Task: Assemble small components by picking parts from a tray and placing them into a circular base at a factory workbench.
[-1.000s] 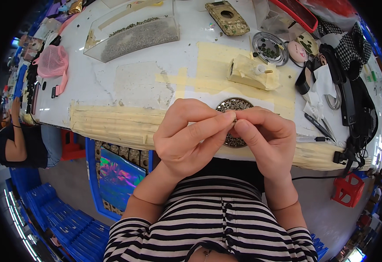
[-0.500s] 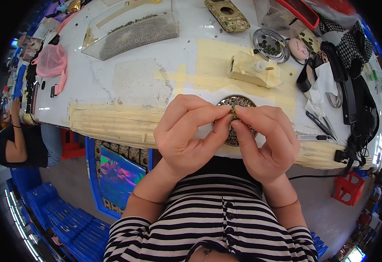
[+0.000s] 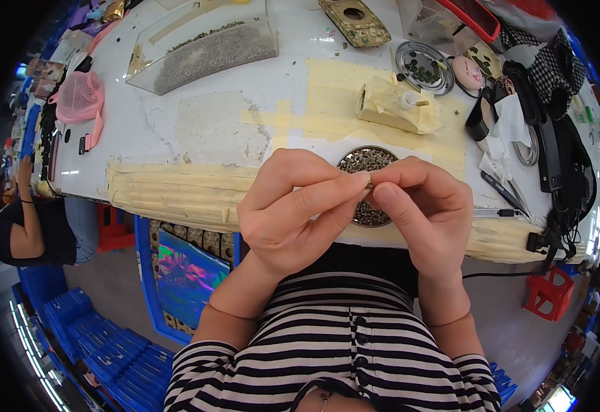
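Note:
Above a round tin (image 3: 360, 149) full of small metallic-grey parts (image 3: 368, 159), my two hands meet at the fingertips. A tiny brownish part (image 3: 368, 185) shows between them, mostly covered, so its exact kind cannot be made out. My left hand (image 3: 298, 211) pinches it between thumb and forefinger. From the other side, my right hand (image 3: 429, 209) is closed on it with thumb and forefinger. Just beyond the tin stands a block wrapped in yellow masking tape (image 3: 386, 110), with a small white cup-shaped piece (image 3: 408, 101) on it.
A clear bin (image 3: 217, 62) of small grey parts lies far left. A camouflage model tank hull (image 3: 356, 24) sits at the back. To the right are a round clear dish (image 3: 423, 65) of dark green bits, tweezers (image 3: 502, 189) and black straps (image 3: 550, 137). Another person (image 3: 29, 223) sits far left.
My fingertips have shifted slightly on the tiny part, and the right thumb has moved a little to the right. More of the tin's contents shows behind my hands.

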Tool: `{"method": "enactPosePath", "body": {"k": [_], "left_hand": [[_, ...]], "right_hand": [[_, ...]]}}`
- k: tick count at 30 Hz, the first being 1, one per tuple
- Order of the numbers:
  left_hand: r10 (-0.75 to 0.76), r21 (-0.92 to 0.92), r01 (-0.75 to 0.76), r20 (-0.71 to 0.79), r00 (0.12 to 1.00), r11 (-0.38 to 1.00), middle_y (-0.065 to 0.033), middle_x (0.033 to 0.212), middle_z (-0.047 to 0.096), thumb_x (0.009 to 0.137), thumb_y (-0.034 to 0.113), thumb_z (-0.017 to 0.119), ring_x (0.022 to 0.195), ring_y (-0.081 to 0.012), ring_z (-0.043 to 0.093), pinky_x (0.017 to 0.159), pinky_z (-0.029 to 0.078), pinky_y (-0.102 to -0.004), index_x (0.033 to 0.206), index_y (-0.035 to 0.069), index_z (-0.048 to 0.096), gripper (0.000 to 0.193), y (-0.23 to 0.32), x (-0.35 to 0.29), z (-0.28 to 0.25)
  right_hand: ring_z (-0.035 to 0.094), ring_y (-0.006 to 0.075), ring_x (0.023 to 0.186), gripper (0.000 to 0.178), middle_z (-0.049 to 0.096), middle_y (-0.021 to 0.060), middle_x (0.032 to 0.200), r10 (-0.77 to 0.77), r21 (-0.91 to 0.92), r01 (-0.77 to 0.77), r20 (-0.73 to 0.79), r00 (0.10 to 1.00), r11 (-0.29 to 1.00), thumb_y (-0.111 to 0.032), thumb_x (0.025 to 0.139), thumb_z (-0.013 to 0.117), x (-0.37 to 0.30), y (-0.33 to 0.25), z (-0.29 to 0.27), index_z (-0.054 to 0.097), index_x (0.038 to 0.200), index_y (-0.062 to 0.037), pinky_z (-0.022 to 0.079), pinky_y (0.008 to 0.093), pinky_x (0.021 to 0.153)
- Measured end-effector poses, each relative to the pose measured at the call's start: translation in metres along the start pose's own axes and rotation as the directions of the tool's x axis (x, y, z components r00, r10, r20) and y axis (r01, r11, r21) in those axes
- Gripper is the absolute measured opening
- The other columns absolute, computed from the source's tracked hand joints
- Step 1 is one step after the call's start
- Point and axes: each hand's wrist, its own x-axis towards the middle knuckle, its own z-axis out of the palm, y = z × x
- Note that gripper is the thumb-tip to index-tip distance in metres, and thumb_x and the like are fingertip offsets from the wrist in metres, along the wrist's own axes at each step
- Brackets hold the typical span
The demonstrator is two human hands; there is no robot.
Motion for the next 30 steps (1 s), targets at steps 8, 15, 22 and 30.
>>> {"method": "enactPosePath", "body": {"k": [8,15,22,30], "left_hand": [[0.09,0.071,-0.093,0.048,0.995,0.993,-0.0055,0.088,0.065,0.071,-0.006,0.078,0.075,-0.02,0.061,0.065,0.049,-0.0289,0.097,0.003,0.073,0.028,0.002,0.001,-0.001],[0.101,0.097,-0.106,0.055,0.993,0.99,-0.0054,0.088,0.065,0.071,-0.006,0.078,0.075,-0.0206,0.061,0.066,0.049,-0.0292,0.096,0.003,0.073,0.028,0.004,0.001,0.0],[0.077,0.065,-0.079,0.03,0.997,0.995,-0.0051,0.088,0.065,0.07,-0.007,0.079,0.075,-0.02,0.061,0.066,0.049,-0.029,0.095,0.003,0.073,0.027,0.001,0.001,0.002],[0.008,0.066,-0.005,-0.044,0.999,0.998,-0.0062,0.084,0.065,0.068,-0.009,0.079,0.072,-0.02,0.061,0.062,0.048,-0.0294,0.094,0.001,0.072,0.028,0.001,0.0,0.007]], "right_hand": [[0.063,0.009,0.083,0.012,0.069,0.0063,0.09,0.13,0.253,-0.155,0.113,0.985,0.955,0.001,0.089,0.069,0.003,-0.005,-0.007,0.067,0.099,0.0067,0.052,0.0222,0.076],[0.062,0.0082,0.083,0.014,0.068,0.0055,0.093,0.12,0.24,-0.162,0.18,0.976,0.957,0.0,0.09,0.069,0.004,-0.004,-0.013,0.066,0.102,0.0059,0.052,0.0215,0.076],[0.061,0.007,0.082,0.012,0.067,0.0036,0.092,0.117,0.153,-0.139,0.144,0.983,0.978,-0.002,0.091,0.068,0.003,-0.005,-0.009,0.065,0.101,0.0049,0.051,0.0209,0.076],[0.063,0.0117,0.074,0.012,0.069,0.0064,0.085,-0.341,-0.405,0.327,0.039,0.939,0.854,0.0,0.083,0.075,0.004,0.0,-0.002,0.069,0.093,0.0007,0.05,0.0239,0.066]]}}
